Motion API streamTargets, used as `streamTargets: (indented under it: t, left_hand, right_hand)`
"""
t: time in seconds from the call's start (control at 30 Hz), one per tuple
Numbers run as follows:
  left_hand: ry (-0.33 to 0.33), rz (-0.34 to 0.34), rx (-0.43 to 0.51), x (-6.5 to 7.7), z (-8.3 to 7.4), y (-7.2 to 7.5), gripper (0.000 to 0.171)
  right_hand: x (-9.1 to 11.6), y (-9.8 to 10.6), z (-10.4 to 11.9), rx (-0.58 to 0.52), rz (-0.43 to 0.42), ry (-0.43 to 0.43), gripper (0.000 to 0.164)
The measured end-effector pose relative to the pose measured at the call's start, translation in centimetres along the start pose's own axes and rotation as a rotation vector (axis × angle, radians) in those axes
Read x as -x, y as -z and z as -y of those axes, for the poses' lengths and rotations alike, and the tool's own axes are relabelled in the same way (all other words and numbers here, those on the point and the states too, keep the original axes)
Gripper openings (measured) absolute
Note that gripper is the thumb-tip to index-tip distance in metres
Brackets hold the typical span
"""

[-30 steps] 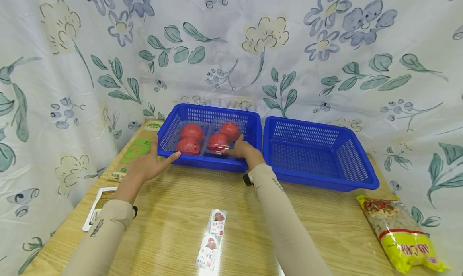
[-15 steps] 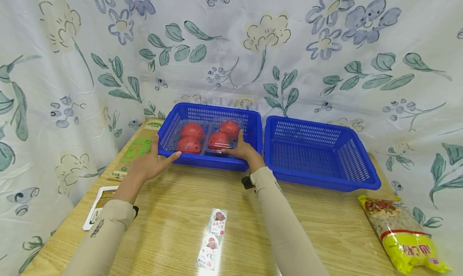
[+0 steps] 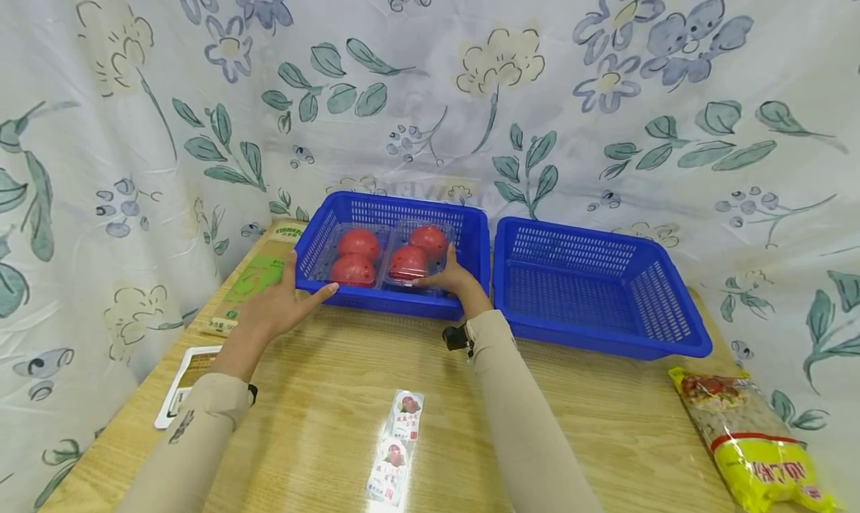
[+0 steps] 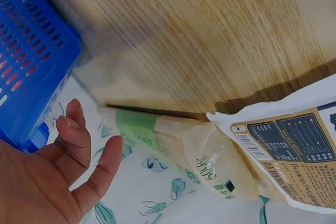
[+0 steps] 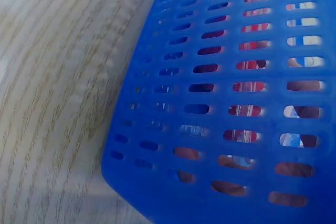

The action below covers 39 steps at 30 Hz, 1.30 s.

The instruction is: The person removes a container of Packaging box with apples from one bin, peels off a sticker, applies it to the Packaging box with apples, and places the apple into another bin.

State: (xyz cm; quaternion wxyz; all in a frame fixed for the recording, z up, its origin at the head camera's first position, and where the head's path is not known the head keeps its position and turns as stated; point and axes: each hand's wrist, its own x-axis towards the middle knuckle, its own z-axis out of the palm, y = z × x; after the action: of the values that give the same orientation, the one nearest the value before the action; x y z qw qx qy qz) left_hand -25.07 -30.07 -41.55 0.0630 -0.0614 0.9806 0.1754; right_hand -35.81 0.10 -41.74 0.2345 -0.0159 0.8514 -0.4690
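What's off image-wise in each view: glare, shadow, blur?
Head: bright glare on the table, strongest around the lower end of the label strip; left wrist: dark shadow on the table along the white-edged pack; right wrist: soft and washed out, things seen through the blue basket hard to make out.

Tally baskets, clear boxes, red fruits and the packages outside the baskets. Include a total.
Blue baskets: 2
Clear boxes: 2
Red fruits: 4
Packages outside the baskets: 3
Total: 11
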Motion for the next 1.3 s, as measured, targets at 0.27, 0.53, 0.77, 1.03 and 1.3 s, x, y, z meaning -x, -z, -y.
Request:
streamTargets:
  t: [0.27, 0.53, 0.77, 1.03, 1.3]
  left_hand:
    - [-0.008, -0.021, 0.006, 0.07, 0.1, -0.21, 0.118]
    - [-0.021, -0.005, 0.042, -0.03, 0.14, -0.25, 0.117]
    - [-0.025, -0.005, 0.045, -0.14, 0.18, -0.25, 0.117]
    - [-0.028, 0.01, 0.034, -0.24, 0.15, -0.23, 0.118]
    - [-0.035, 0.011, 0.051, -0.29, 0.25, -0.19, 0.117]
  right_hand:
    - [0.38, -0.01, 0.11, -0.002, 0.025, 0.007, 0.119]
    - [-0.04, 0.1, 0.12, -0.014, -0.017, 0.048, 0.121]
    - [-0.27, 0.02, 0.17, -0.079, -0.055, 0.1, 0.121]
    - [-0.42, 0.14, 0.02, -0.108, -0.041, 0.113, 0.121]
    - [-0.3, 0.36, 0.23, -0.202, -0.008, 0.078, 0.119]
